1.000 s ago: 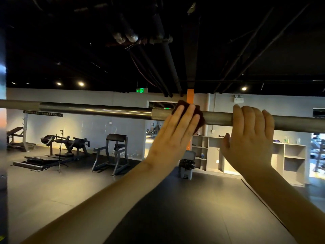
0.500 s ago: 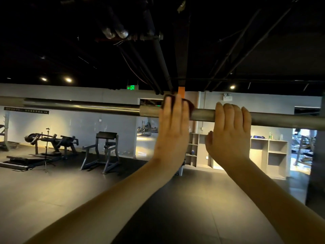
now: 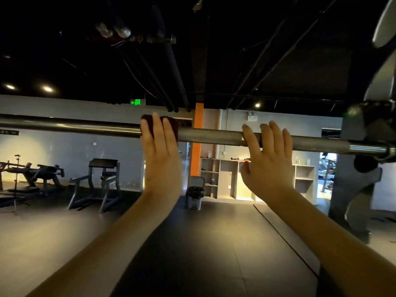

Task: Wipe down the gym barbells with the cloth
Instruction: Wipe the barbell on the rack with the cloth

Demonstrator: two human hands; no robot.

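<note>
A long steel barbell (image 3: 214, 137) runs across the view at head height, its right end lying in a rack. A dark red cloth (image 3: 171, 123) is draped on the bar. My left hand (image 3: 160, 155) presses it against the bar with straight fingers pointing up. About a forearm's length to the right, my right hand (image 3: 267, 161) rests on the bare bar. Its fingers lie over the front of the bar and its thumb hangs below. Most of the cloth is hidden under my left hand.
A grey rack upright (image 3: 362, 185) with a hook stands at the right edge. On the dark gym floor are a bench frame (image 3: 102, 181), a bin (image 3: 196, 194), open shelves (image 3: 227, 179) and an orange pillar (image 3: 198, 151).
My left hand has slid the cloth to the left along the bar, widening the gap to my right hand. The view has turned right, bringing the rack into sight.
</note>
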